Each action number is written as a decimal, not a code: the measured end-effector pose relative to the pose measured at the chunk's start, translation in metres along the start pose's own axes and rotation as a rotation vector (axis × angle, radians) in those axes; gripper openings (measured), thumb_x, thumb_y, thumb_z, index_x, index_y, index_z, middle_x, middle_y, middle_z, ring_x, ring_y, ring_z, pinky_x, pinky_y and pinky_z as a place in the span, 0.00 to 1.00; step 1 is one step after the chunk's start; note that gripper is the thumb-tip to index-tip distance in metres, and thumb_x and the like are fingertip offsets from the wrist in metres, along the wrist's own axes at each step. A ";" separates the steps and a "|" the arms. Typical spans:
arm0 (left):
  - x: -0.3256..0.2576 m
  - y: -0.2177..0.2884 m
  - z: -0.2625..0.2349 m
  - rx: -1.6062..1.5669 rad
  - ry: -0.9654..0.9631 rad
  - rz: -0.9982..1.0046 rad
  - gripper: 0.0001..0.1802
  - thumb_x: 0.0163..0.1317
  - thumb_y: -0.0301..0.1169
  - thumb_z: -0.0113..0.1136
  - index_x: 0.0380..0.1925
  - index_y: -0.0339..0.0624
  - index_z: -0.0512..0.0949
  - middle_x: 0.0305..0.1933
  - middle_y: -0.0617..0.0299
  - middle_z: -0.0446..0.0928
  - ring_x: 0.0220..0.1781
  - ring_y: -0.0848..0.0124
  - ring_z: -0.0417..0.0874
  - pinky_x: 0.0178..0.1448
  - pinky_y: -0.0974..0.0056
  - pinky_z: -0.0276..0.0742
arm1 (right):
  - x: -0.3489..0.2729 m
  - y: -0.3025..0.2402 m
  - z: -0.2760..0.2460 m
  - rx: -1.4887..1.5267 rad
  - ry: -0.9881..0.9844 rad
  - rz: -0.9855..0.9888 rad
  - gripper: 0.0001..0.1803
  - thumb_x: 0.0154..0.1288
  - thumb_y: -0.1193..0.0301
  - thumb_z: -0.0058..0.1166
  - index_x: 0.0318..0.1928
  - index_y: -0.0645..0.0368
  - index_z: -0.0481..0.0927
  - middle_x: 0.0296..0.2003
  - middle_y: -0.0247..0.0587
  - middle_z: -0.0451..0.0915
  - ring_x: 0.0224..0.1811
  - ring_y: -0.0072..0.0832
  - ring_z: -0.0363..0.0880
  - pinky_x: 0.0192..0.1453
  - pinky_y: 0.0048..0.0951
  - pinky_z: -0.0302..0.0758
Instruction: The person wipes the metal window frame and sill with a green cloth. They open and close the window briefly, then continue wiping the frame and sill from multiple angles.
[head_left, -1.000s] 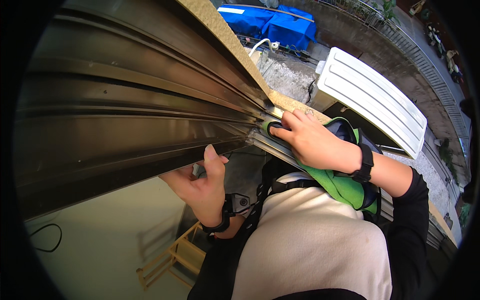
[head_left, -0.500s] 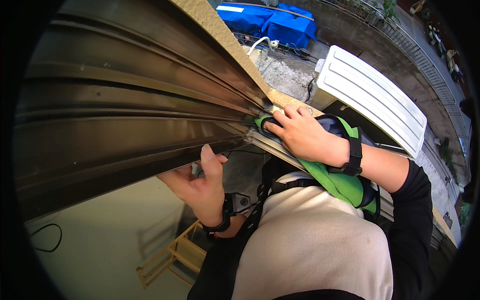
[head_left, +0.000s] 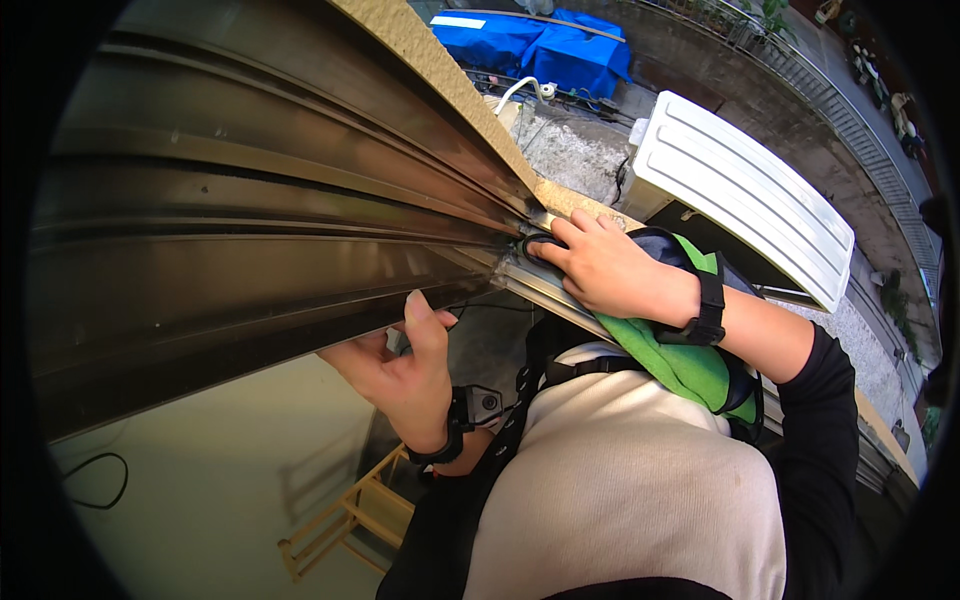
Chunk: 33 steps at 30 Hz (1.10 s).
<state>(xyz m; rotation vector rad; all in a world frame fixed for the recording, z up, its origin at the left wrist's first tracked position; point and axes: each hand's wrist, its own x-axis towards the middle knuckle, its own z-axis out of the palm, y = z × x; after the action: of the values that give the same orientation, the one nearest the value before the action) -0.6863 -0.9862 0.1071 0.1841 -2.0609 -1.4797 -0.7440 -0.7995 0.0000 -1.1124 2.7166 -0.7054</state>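
My right hand (head_left: 630,270) presses a green and dark-blue cloth (head_left: 680,375) into the sill track (head_left: 560,295) of a metal window frame, close to the frame's inner corner. Its fingers are bent over the cloth, and a dark-edged fold pokes out by the index fingertip. The rest of the cloth drapes under my wrist toward my body. My left hand (head_left: 400,370) grips the near edge of the brown metal window frame (head_left: 250,270), thumb on the side facing me. Its other fingers are mostly hidden behind that edge.
Outside, a white ribbed outdoor unit (head_left: 745,190) stands just past the sill, with a blue tarp (head_left: 540,50) farther off. A wooden stool or rack (head_left: 350,510) stands below left, near a dark cable (head_left: 100,480) on the pale surface.
My right fingertips have drawn back slightly from the frame corner, and the green tip of cloth there no longer shows. My left hand stays almost where it was.
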 end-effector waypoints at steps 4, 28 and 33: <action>-0.001 0.000 0.000 0.005 0.010 0.003 0.45 0.59 0.17 0.61 0.72 0.34 0.46 0.59 0.44 0.69 0.38 0.65 0.81 0.31 0.67 0.85 | -0.002 -0.001 -0.007 0.187 -0.056 0.037 0.26 0.61 0.71 0.55 0.61 0.57 0.75 0.49 0.45 0.69 0.55 0.41 0.67 0.55 0.42 0.68; 0.000 -0.008 -0.007 0.071 -0.020 0.154 0.47 0.59 0.16 0.60 0.73 0.34 0.42 0.61 0.38 0.66 0.38 0.61 0.82 0.30 0.65 0.87 | 0.016 -0.031 -0.004 -0.021 0.065 0.062 0.17 0.55 0.73 0.57 0.47 0.65 0.79 0.41 0.44 0.72 0.48 0.38 0.71 0.52 0.37 0.67; 0.000 0.000 -0.003 0.019 -0.003 0.092 0.46 0.59 0.16 0.60 0.73 0.35 0.44 0.60 0.40 0.67 0.38 0.62 0.82 0.31 0.65 0.87 | 0.022 -0.037 -0.002 -0.121 0.036 0.109 0.12 0.56 0.70 0.58 0.41 0.61 0.79 0.40 0.43 0.74 0.46 0.38 0.74 0.50 0.37 0.67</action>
<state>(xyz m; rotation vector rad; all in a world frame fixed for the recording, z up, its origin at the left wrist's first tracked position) -0.6849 -0.9881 0.1080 0.0933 -2.0584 -1.4060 -0.7370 -0.8369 0.0203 -0.9748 2.8582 -0.5565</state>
